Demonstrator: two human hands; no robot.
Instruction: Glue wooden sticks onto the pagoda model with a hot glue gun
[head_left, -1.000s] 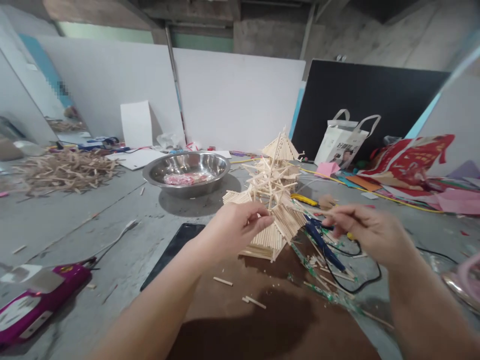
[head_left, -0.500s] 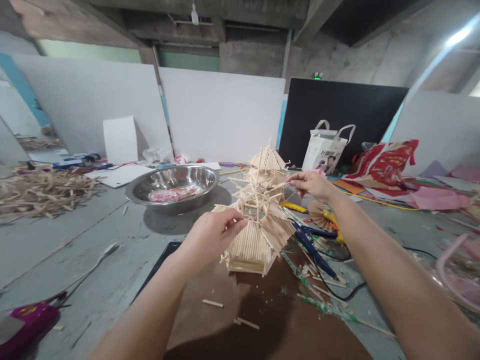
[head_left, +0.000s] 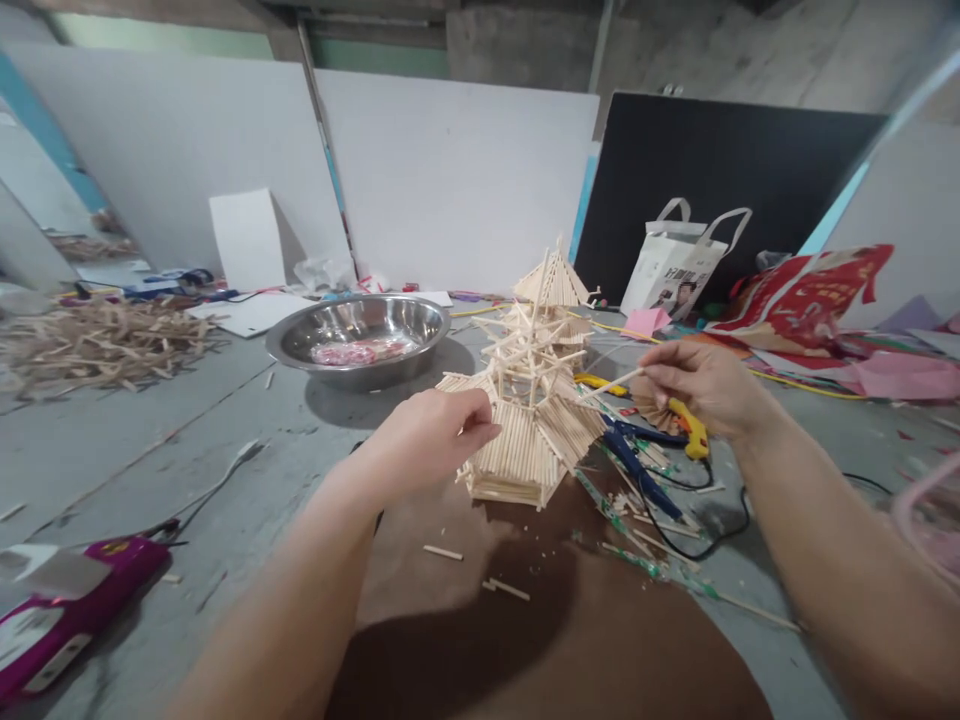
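Note:
A tiered pagoda model [head_left: 517, 450] built of thin wooden sticks stands in front of me on a brown board [head_left: 480, 640]. My left hand [head_left: 435, 430] is at the left side of its lower roof, fingers curled and thumb pressed in. Whether it grips the model or some small piece is hidden. On the other side, my right hand [head_left: 697, 385] pinches a thin wooden stick [head_left: 616, 383] that slants down toward the right edge of the roof. Behind the open stick frame rises a pointed stick roof [head_left: 553, 280].
A steel basin [head_left: 360, 345] with a wrapped packet stands behind left. Right of the model lie a blue glue gun [head_left: 645, 475], a yellow-handled tool [head_left: 688, 428] and stick scraps. A purple tool [head_left: 90, 600] lies front left, a stick pile [head_left: 105, 345] farther back, a white bag [head_left: 671, 265] behind.
My right hand has drawn away from the model to the right, and the stick in its fingers now shows plainly. My left hand stays by the roof. The view has tilted down.

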